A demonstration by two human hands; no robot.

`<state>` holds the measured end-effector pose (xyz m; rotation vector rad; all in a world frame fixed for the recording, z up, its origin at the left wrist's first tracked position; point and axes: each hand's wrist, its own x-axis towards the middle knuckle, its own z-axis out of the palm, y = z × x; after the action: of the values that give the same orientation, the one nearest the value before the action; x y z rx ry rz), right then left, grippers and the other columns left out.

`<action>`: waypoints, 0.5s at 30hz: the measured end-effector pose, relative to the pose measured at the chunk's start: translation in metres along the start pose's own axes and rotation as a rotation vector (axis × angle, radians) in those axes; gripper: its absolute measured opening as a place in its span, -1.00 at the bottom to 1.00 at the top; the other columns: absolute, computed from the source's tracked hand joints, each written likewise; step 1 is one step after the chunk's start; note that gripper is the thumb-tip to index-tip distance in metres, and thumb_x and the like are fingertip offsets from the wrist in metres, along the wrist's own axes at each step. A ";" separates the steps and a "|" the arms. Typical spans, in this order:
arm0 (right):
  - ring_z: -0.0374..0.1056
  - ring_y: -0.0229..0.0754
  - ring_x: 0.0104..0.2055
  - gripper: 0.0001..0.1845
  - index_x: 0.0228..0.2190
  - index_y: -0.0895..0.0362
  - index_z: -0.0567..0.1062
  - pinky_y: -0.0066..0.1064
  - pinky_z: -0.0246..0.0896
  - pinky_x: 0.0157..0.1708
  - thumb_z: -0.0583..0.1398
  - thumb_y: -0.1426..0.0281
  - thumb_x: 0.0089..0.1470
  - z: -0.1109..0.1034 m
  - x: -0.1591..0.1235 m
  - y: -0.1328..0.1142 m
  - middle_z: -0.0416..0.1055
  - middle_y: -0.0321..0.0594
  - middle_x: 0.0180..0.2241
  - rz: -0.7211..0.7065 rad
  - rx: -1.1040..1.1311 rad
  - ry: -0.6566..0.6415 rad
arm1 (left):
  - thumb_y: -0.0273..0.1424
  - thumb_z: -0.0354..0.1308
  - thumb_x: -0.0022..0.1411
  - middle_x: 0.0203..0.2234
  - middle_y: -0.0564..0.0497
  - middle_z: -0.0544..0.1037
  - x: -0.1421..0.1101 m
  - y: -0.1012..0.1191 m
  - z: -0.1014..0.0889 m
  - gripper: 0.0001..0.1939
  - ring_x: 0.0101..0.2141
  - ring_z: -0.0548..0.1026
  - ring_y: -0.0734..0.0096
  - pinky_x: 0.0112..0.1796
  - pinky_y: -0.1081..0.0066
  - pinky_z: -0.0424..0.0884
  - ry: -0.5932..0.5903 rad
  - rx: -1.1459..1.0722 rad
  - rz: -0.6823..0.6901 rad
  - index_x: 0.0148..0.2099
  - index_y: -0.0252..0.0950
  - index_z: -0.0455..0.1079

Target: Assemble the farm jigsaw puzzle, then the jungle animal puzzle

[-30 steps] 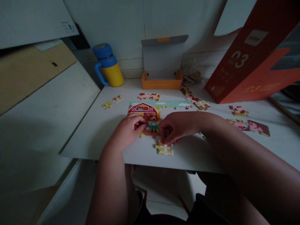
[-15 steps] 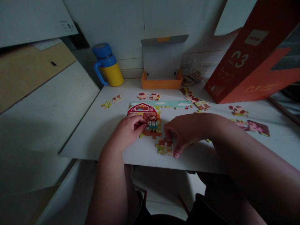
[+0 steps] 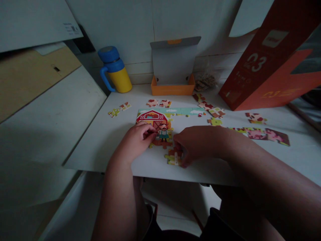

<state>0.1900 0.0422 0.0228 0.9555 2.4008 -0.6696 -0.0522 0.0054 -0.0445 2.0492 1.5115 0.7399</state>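
A partly built farm jigsaw (image 3: pixel 160 121) with a red barn and a small farmer figure lies on the white table (image 3: pixel 105 140). My left hand (image 3: pixel 136 140) rests on its left lower part, fingers curled and pressed onto the joined pieces beside the farmer. My right hand (image 3: pixel 198 144) lies just right of it, fingers bent over an orange and yellow fence piece (image 3: pixel 173 158) near the table's front edge, gripping its right side. Part of that piece is hidden under my fingers.
Loose pieces lie scattered: two at the left (image 3: pixel 119 109), several behind the jigsaw (image 3: pixel 209 108) and pink ones at the right (image 3: pixel 268 134). A blue and yellow mug (image 3: pixel 115 70), an open orange box (image 3: pixel 173 80) and a tall red carton (image 3: pixel 273 57) stand at the back.
My right hand drew back from the farmer figure, then closed down over the fence piece and nudged it slightly left. My left hand has stayed in place.
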 end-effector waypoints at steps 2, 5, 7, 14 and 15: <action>0.56 0.18 -0.12 -0.43 -0.03 0.07 0.69 -0.21 0.25 -0.27 0.52 0.12 -0.09 -0.001 -0.003 -0.002 0.66 -0.04 -0.12 0.007 -0.013 0.003 | -0.42 0.23 0.41 -0.10 -0.02 0.61 0.000 0.000 0.000 -0.90 -0.09 0.59 0.26 -0.10 0.29 0.52 0.002 -0.002 -0.001 -0.10 -0.20 0.58; 0.57 0.14 -0.13 -0.46 -0.03 0.05 0.69 -0.23 0.25 -0.28 0.51 0.18 -0.07 -0.001 -0.009 -0.004 0.67 -0.06 -0.13 0.048 -0.036 0.018 | -0.41 0.23 0.41 -0.11 -0.01 0.61 -0.001 -0.001 0.000 -0.90 -0.09 0.59 0.27 -0.11 0.30 0.51 -0.002 0.001 -0.006 -0.10 -0.20 0.58; 0.58 0.15 -0.15 -0.46 -0.04 0.06 0.70 -0.23 0.25 -0.30 0.50 0.17 -0.07 -0.001 -0.012 -0.003 0.67 -0.05 -0.15 0.079 -0.065 0.025 | -0.41 0.23 0.42 -0.11 -0.01 0.61 -0.001 -0.001 0.000 -0.90 -0.10 0.60 0.28 -0.11 0.30 0.51 -0.006 -0.003 -0.007 -0.10 -0.19 0.58; 0.57 0.15 -0.15 -0.48 -0.04 0.05 0.70 -0.21 0.27 -0.28 0.46 0.16 -0.06 0.002 -0.012 0.002 0.66 -0.04 -0.14 0.096 -0.080 0.035 | -0.42 0.23 0.41 -0.11 -0.02 0.62 -0.001 -0.002 0.001 -0.90 -0.08 0.60 0.27 -0.10 0.29 0.51 0.003 -0.012 -0.004 -0.10 -0.18 0.58; 0.57 0.14 -0.15 -0.48 -0.04 0.04 0.70 -0.21 0.27 -0.28 0.46 0.16 -0.06 0.002 -0.011 0.002 0.66 -0.04 -0.14 0.093 -0.075 0.037 | -0.42 0.23 0.41 -0.11 -0.02 0.62 -0.001 -0.002 0.001 -0.90 -0.08 0.60 0.27 -0.09 0.28 0.51 0.004 -0.012 -0.003 -0.10 -0.18 0.58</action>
<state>0.1997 0.0367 0.0270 1.0484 2.3790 -0.5286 -0.0529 0.0052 -0.0466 2.0377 1.5083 0.7509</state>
